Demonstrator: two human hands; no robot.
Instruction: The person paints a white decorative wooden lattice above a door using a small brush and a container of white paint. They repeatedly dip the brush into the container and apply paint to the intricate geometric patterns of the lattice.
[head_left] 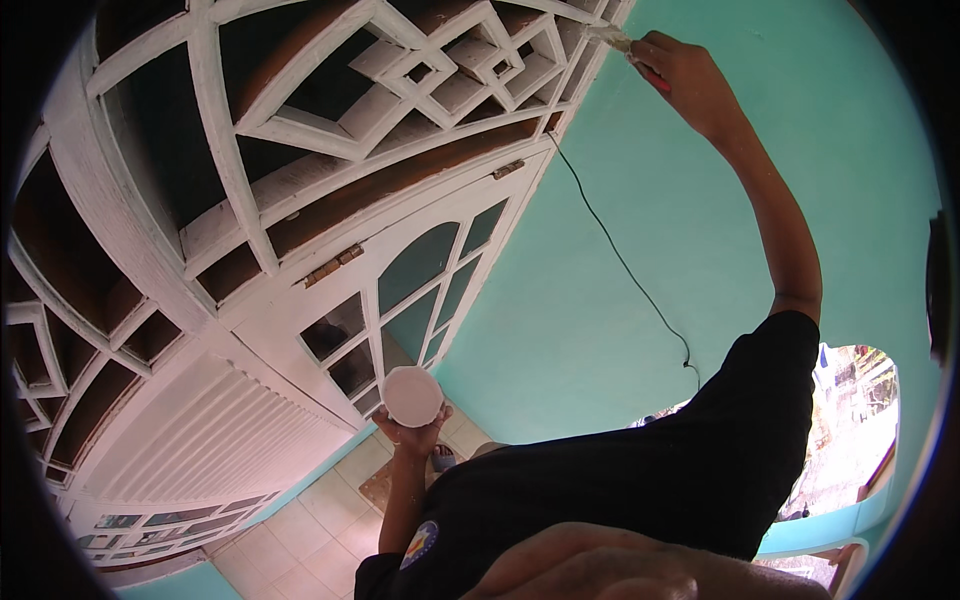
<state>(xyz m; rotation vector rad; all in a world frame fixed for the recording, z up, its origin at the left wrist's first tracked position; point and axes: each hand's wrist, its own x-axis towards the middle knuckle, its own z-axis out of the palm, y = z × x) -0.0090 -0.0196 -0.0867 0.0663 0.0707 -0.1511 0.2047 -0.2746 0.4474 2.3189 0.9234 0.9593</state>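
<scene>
Small paintbrush point(612, 38) with pale bristles and a reddish handle, pressed to the top right corner of the white-painted wooden lattice point(330, 130), right where the lattice meets the turquoise plaster wall point(620, 250). Gripped by the right hand point(688, 75), fingers closed round the handle, arm stretched high. Held well below the lattice, in front of the glazed door: a round white pot point(413, 395), cupped from underneath by the left hand point(414, 435), fingers wrapped about its base. Hands far apart, each clamped on its own thing.

Judging by the surfaces, well advanced: lattice bars, rails and frame below them already white, likewise the louvred white door panels point(220, 420) beneath the lattice. Probably left: brown wood showing in the recesses between the bars and on streaky boards just under the lattice, plus the corner now under the bristles. Cannot tell whether the brown parts are meant to stay bare.

Running down the wall from the lattice's lower right corner, a thin black cable point(630, 270). Far below the lattice, pale floor tiles point(330, 520).
</scene>
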